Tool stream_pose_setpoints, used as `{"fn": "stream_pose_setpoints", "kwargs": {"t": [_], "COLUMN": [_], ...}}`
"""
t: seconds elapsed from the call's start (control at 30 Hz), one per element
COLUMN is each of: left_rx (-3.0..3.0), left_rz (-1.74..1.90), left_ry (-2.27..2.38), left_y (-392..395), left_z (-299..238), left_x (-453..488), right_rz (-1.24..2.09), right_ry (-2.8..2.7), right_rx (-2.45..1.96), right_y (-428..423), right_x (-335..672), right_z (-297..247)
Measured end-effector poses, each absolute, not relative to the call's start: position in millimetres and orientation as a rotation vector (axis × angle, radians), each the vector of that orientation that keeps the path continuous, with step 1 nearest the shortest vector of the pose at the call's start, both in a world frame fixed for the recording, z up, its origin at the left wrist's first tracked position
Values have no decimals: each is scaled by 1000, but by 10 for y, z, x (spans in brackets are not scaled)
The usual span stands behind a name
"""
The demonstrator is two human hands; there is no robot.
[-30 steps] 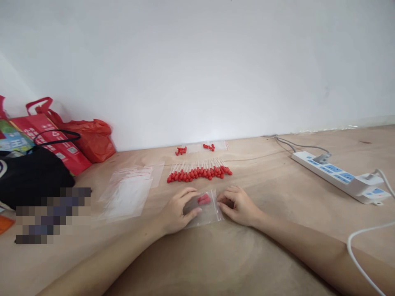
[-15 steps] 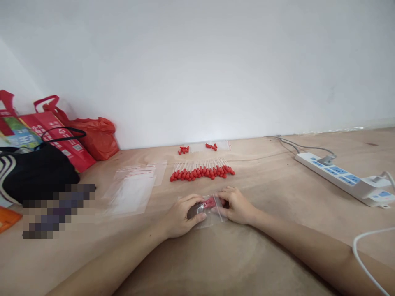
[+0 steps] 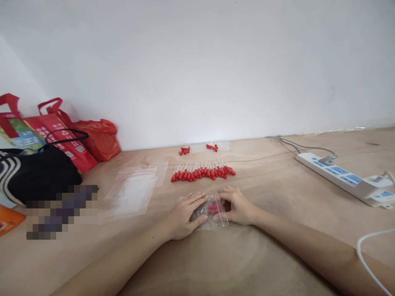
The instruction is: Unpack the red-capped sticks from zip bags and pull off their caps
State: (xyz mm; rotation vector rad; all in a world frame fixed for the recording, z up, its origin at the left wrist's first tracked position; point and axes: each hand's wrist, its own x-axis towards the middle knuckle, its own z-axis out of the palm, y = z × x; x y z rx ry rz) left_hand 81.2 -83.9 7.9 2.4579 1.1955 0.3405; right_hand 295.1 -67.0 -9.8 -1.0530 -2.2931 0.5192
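A clear zip bag [image 3: 205, 211] lies on the wooden table between my two hands, with several small red pieces [image 3: 213, 209] inside it. My left hand [image 3: 185, 216] holds the bag's left side, its fingers along the far edge and its thumb on the near part. At the zip end, my right hand [image 3: 237, 207] grips the bag between thumb and curled fingers, partly hiding the zip strip. Beyond my hands is a row of thin pale sticks with red bulb-shaped ends [image 3: 202, 172].
Flat clear zip bags [image 3: 135, 191] are stacked at the left. Loose red pieces [image 3: 184, 151] and another clear bag [image 3: 224, 146] lie by the wall. Red bags [image 3: 100, 139] and a black bag [image 3: 46, 172] stand far left. A power strip [image 3: 342, 176] with cables sits right.
The red pieces in the bag have spread from a bunch into a more even group. My left fingers are straighter over the bag, while my right hand stays at the zip end.
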Motion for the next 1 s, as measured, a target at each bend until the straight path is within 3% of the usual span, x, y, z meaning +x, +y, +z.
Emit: {"fn": "stream_pose_setpoints", "kwargs": {"t": [0.13, 0.33, 0.5, 0.73, 1.0], "left_rx": [2471, 2504, 2523, 2518, 2534], "left_rz": [310, 297, 253, 241, 223], "left_ry": [1185, 1197, 1214, 1249, 1252], "left_y": [-838, -850, -861, -837, -835], "left_z": [75, 94, 118, 91, 95], "left_x": [807, 805, 809, 772, 766], "right_rz": [589, 1024, 1122, 1401, 756], "right_ry": [-2236, -2095, -2078, -1719, -1129], "right_rx": [-1052, -1092, -989, -1006, -1066], "right_y": [-692, -711, -715, -363, 16], "right_x": [2957, 3112, 3168, 3686, 3926], "right_z": [-59, -49, -79, -47, -190]}}
